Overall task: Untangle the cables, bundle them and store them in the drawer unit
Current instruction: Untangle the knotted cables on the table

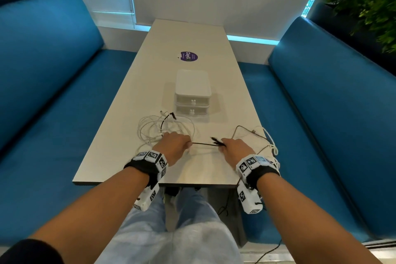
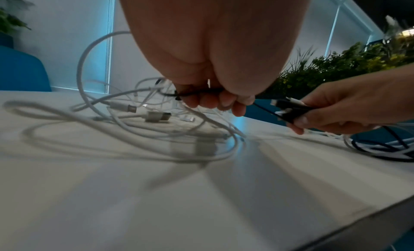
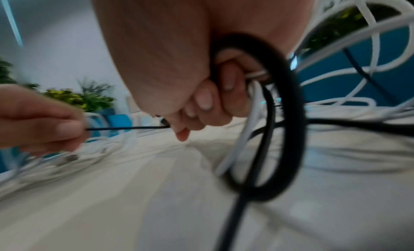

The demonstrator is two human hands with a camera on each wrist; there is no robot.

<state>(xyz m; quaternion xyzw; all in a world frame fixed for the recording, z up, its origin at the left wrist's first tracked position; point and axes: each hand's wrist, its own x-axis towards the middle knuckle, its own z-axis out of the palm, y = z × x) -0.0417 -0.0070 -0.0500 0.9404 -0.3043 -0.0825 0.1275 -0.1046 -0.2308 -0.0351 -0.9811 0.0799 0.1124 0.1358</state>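
A thin black cable (image 1: 203, 144) runs taut between my two hands above the near part of the table. My left hand (image 1: 175, 144) pinches one stretch of it (image 2: 201, 92), just in front of a loose tangle of white cables (image 1: 165, 129) with several plugs (image 2: 156, 115). My right hand (image 1: 232, 148) grips the black cable's plug end (image 2: 289, 107) together with loops of black (image 3: 289, 113) and white cable (image 3: 248, 131). The white drawer unit (image 1: 192, 92), two drawers, both closed, stands behind the tangle.
More black and white cable (image 1: 272, 146) lies at the table's right edge and hangs over it. A purple sticker (image 1: 188, 56) is further back on the beige table (image 1: 192, 36). Blue benches (image 1: 53, 92) flank both sides. Plants stand behind the benches.
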